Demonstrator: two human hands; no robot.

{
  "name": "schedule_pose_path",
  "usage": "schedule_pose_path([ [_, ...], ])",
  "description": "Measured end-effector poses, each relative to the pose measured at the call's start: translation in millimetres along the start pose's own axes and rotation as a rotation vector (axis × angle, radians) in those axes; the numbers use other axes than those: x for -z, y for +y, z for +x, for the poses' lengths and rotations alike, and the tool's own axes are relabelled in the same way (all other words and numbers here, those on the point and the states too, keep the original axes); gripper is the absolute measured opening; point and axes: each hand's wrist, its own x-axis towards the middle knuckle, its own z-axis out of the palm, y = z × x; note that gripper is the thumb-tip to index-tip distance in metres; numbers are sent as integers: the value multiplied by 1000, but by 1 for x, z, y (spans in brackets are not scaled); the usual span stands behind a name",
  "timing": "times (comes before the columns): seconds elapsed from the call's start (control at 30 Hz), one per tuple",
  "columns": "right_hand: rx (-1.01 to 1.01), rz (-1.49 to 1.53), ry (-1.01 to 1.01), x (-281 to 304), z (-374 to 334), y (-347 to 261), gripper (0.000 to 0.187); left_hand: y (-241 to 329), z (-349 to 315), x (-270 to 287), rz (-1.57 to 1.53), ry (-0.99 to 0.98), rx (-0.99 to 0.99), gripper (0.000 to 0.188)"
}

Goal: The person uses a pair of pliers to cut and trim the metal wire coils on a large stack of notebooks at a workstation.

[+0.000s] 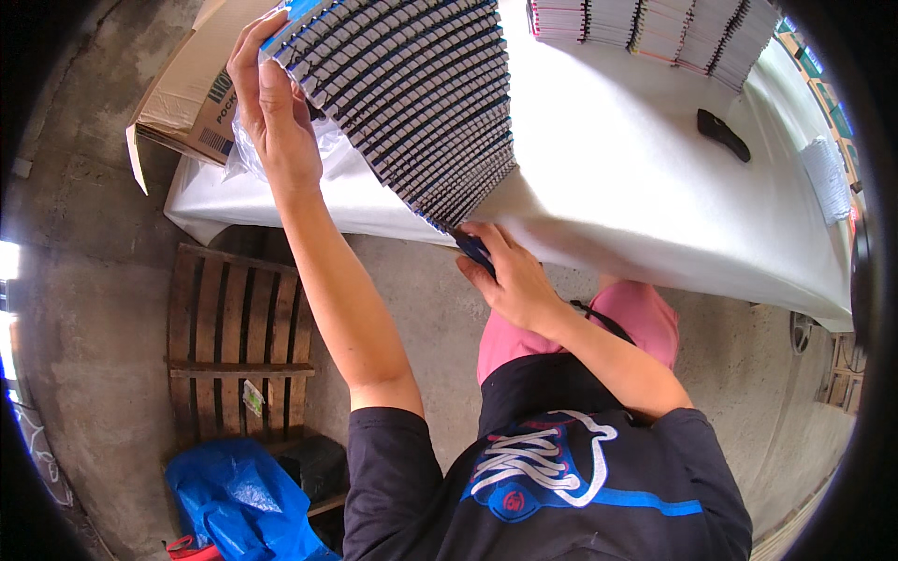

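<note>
A tall stack of spiral-bound notebooks (416,103) stands on the white-covered table (599,150), its rows of dark wire coils toward me. My left hand (276,122) reaches up to the top left corner of the stack, fingers over the blue top cover (297,13) and thumb apart against the side. Low at the stack's near corner, my right hand (514,280) is closed around a small dark-blue object (474,251). That object's tip meets the bottom notebooks; its kind is partly hidden by my fingers.
More notebook stacks (655,33) stand at the far right of the table. A black curved object (722,134) lies there too. An opened cardboard box (182,112) and clear plastic wrap (245,154) are at left. Below are a wooden pallet (241,369) and a blue plastic bag (234,496).
</note>
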Motion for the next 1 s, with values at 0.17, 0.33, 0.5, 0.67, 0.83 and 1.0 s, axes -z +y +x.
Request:
schedule_pose_path([
  [0.17, 231, -506, 87, 11, 0, -1, 44, 2, 1, 1, -27, -8, 60, 45],
  [0.33, 269, -554, 82, 8, 2, -2, 44, -4, 5, 16, 16, 155, 99, 44],
  [0.5, 137, -339, -56, 5, 3, 3, 36, 0, 2, -24, 280, 179, 49, 45],
  [0.67, -354, 312, -318, 13, 10, -2, 33, -9, 2, 16, 91, 12, -16, 46],
  [0.83, 162, -439, 46, 12, -1, 0, 38, -20, 0, 8, 321, 171, -88, 45],
  [1.0, 222, -548, 58, 10, -3, 3, 43, -2, 4, -23, 249, 162, 17, 45],
])
